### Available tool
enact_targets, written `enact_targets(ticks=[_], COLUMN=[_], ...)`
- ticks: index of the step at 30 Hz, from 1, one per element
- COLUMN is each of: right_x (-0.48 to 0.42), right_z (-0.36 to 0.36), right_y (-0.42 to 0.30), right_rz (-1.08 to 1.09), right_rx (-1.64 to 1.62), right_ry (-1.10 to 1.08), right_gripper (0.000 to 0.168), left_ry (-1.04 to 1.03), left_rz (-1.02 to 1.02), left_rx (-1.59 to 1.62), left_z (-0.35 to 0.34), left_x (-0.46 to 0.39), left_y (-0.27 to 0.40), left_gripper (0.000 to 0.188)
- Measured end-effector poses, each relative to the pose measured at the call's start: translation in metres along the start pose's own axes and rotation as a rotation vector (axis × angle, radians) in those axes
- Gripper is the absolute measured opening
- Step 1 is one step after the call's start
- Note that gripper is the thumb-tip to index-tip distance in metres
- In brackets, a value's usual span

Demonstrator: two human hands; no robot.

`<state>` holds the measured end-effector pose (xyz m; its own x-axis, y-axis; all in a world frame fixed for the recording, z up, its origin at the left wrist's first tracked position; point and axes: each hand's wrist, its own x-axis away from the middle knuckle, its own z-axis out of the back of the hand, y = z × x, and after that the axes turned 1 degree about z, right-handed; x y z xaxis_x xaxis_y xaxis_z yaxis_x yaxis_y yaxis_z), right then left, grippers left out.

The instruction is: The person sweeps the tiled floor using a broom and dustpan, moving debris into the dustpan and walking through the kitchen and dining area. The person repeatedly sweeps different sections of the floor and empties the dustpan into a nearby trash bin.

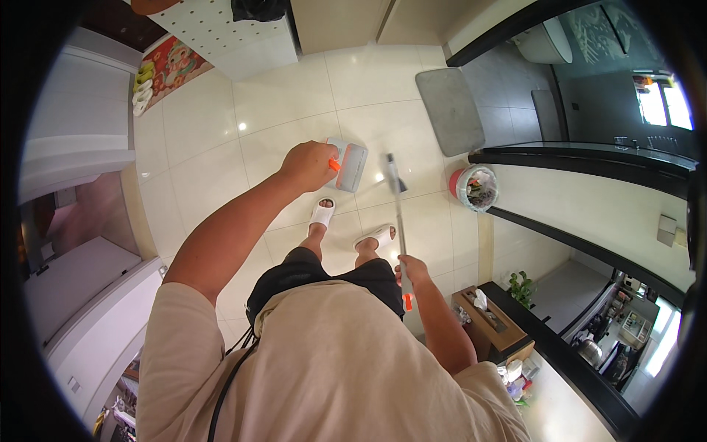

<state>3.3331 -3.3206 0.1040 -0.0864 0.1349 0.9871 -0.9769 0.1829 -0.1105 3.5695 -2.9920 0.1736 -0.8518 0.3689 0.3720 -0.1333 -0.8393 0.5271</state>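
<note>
My left hand [309,166] is closed around the orange-tipped handle of a grey and orange dustpan [352,167]. The pan is seen in front of my feet, partly behind the hand. Lower on the right, my right hand [414,271] grips the grey pole of a broom [402,232], near its orange end. The broom's head points away from me, to the right of the dustpan, and is blurred. Whether either tool touches the floor, I cannot tell. White slippers [322,214] are on my feet, on cream floor tiles [287,121].
A red bin with a plastic liner [478,189] stands at the right wall, just below a grey mat [450,112] by a doorway. A wooden box with tissues [494,317] is at lower right. Shoes [142,94] lie on a red patterned mat [177,66] at upper left, beside a white cabinet [248,50].
</note>
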Motion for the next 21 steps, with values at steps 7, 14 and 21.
enact_targets(ticks=[7, 14, 21], right_x=[0.044, 0.050, 0.033], right_z=[0.027, 0.034, 0.050], right_y=[0.025, 0.028, 0.095], right_rz=[-0.084, 0.147, 0.127], right_rx=[-0.304, -0.014, -0.030], right_ry=[-0.438, -0.172, 0.108], right_gripper=[0.033, 0.035, 0.022], left_ry=[0.012, -0.075, -0.059], left_rz=[0.013, 0.091, -0.032], left_rx=[0.031, 0.012, -0.024], left_z=[0.004, 0.013, 0.011], left_x=[-0.004, -0.008, -0.013], left_y=[0.000, 0.010, 0.006], left_gripper=[0.027, 0.025, 0.025])
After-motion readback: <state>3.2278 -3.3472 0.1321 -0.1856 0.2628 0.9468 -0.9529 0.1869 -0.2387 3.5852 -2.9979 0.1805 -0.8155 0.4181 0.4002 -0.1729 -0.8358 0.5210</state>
